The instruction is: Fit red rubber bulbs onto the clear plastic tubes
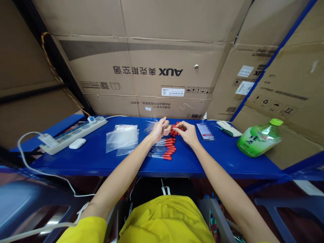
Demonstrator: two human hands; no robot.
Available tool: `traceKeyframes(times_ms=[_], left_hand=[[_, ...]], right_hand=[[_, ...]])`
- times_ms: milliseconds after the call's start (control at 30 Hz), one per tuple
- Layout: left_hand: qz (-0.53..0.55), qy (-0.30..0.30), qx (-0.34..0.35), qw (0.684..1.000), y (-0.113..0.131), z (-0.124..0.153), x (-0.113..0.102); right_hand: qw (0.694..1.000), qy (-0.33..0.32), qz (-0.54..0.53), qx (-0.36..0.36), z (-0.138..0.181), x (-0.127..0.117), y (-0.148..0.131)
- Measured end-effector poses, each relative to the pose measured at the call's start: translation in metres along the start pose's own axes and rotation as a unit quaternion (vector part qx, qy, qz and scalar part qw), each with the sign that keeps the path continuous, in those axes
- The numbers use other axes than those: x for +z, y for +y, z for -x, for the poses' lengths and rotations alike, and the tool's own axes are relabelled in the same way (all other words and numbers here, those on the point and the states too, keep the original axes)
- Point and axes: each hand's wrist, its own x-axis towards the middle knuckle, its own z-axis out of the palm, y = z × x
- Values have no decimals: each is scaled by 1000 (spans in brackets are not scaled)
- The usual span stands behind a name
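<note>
My left hand [160, 131] is raised over the desk with its fingers curled in; what they hold is hidden. Close to its right, my right hand [187, 132] pinches the red end of a thin stick [174, 127]. Below both hands lies a row of thin, clear-looking sticks with red bulb-like ends [168, 150], the red ends pointing right. More red ends [175, 132] are bunched behind and between the hands. Left of my left hand is a pile of thin clear sticks or sleeves [150, 126]. Clear plastic bags [123, 137] are stacked further left.
On the blue desk [192, 162], a power strip [76, 133] and a white earbud case [77, 143] sit left. To the right are a phone [204, 131], a green-handled tool [226, 131] beside a whitish flat object [231, 128], and a green drink bottle [259, 140]. Cardboard walls [146, 54] enclose the back.
</note>
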Motion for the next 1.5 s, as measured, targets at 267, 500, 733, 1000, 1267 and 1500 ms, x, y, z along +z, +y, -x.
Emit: traceKeyframes(times_ms=[267, 500, 733, 1000, 1267, 1500], left_hand=[[-33, -12, 14, 999, 1, 1, 2], [-5, -12, 18, 1000, 1, 1, 3], [-41, -5, 66, 997, -5, -3, 0], [-46, 45, 83, 994, -4, 1, 6], [-51, 5, 85, 995, -5, -1, 2], [-52, -5, 87, 995, -6, -1, 2]], right_hand=[[1000, -4, 7, -10, 2, -1, 1], [1000, 11, -25, 8, 0, 0, -4], [992, -8, -112, 63, -4, -1, -4], [990, -21, -127, 64, -5, -3, -3], [986, 3, -155, 59, -2, 1, -5], [987, 22, -160, 25, 0, 4, -4]])
